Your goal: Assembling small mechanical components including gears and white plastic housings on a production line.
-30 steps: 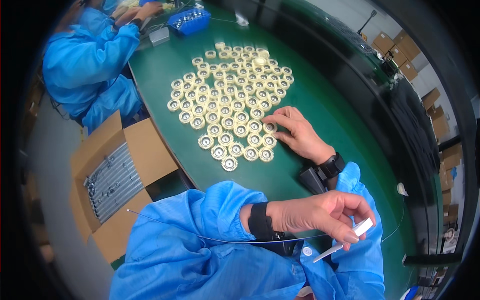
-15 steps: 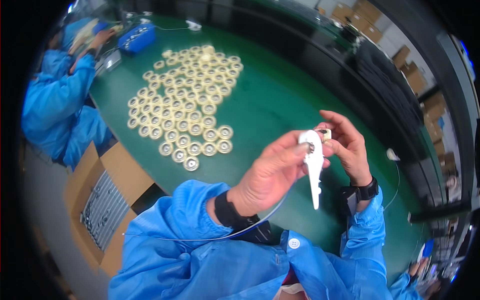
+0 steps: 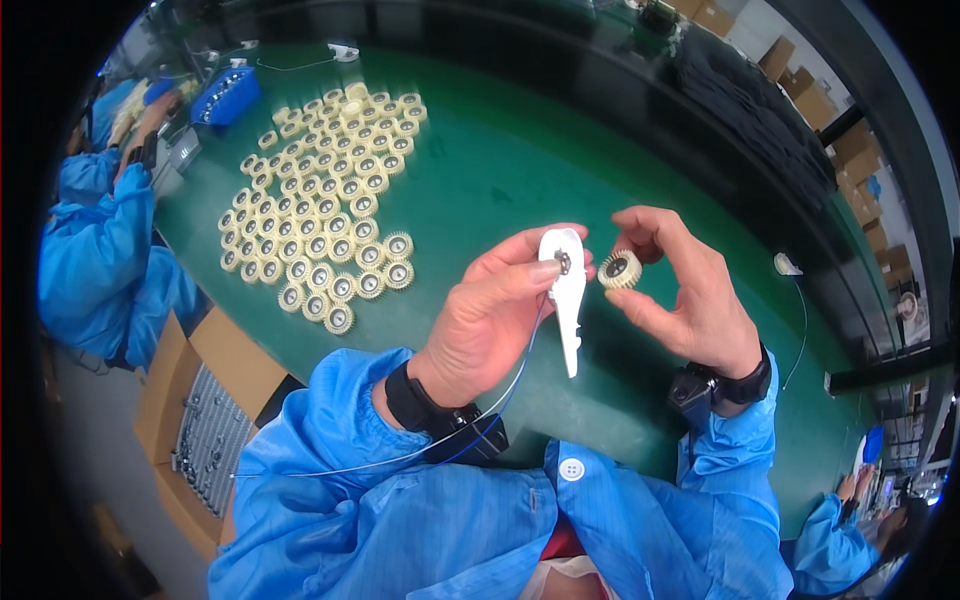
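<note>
My left hand (image 3: 487, 322) grips a white plastic part (image 3: 567, 310), rounded at the top and tapering to a narrow lower end. The left thumb presses on a small metal piece (image 3: 562, 263) at its round end. A thin white and blue cable (image 3: 507, 398) trails from this hand down across my sleeve. Just to the right, my right hand (image 3: 692, 298) pinches a cream toothed gear (image 3: 618, 268) with a dark centre between thumb and fingers. Gear and white part are apart, with a narrow gap between them.
Many similar cream gears (image 3: 318, 240) are spread over the green table (image 3: 490, 150) at left. A blue bin (image 3: 226, 97) stands far left near a co-worker's arm (image 3: 125, 205). Lower left is an open cardboard box (image 3: 170, 400) of metal parts. A white cabled piece (image 3: 786, 264) lies at right.
The gear has come away from behind the white part and is now held to its right, turned to show its face. The view has shifted, moving the table's things leftward.
</note>
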Demonstrator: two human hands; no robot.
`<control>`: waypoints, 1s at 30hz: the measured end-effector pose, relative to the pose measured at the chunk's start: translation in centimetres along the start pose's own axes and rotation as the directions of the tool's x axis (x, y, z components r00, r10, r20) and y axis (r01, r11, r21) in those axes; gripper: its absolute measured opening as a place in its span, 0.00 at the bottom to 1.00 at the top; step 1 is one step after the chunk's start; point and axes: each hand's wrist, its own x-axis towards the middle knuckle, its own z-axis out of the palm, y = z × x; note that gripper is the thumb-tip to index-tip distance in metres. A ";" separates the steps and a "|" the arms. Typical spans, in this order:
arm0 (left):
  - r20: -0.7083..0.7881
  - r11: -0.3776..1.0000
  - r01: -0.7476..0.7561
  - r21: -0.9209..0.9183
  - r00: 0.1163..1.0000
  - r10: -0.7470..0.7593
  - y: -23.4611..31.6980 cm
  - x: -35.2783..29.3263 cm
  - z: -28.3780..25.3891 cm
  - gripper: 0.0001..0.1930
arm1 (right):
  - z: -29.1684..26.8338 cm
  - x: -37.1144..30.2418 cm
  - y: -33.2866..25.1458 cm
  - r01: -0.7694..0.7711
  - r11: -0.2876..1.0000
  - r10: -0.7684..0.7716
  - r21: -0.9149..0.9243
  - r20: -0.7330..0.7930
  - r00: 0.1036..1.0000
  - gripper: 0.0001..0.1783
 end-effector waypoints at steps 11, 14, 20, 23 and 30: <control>0.022 0.998 -0.039 -0.051 0.999 0.040 0.0 -0.3 0.2 0.27 | 2.1 0.2 -0.1 -0.020 0.891 0.106 0.453 -0.165 0.981 0.21; 0.022 0.998 -0.048 -0.041 0.999 0.049 0.0 -0.2 0.0 0.25 | 2.3 0.3 -0.7 -0.056 0.748 0.212 0.661 -0.158 0.964 0.23; 0.034 0.996 -0.071 -0.045 0.997 0.073 -0.2 -0.2 -0.2 0.21 | 2.1 0.4 0.3 0.027 0.907 0.014 0.420 -0.094 0.995 0.18; 0.034 0.996 -0.082 -0.035 0.996 0.083 -0.2 -0.2 -0.1 0.20 | 2.4 0.4 0.4 -0.019 0.881 0.059 0.472 -0.071 0.996 0.18; 0.061 0.996 -0.089 -0.028 0.994 0.091 -0.4 -0.3 -0.4 0.19 | 2.3 0.5 0.5 -0.062 0.824 0.090 0.563 -0.022 0.996 0.17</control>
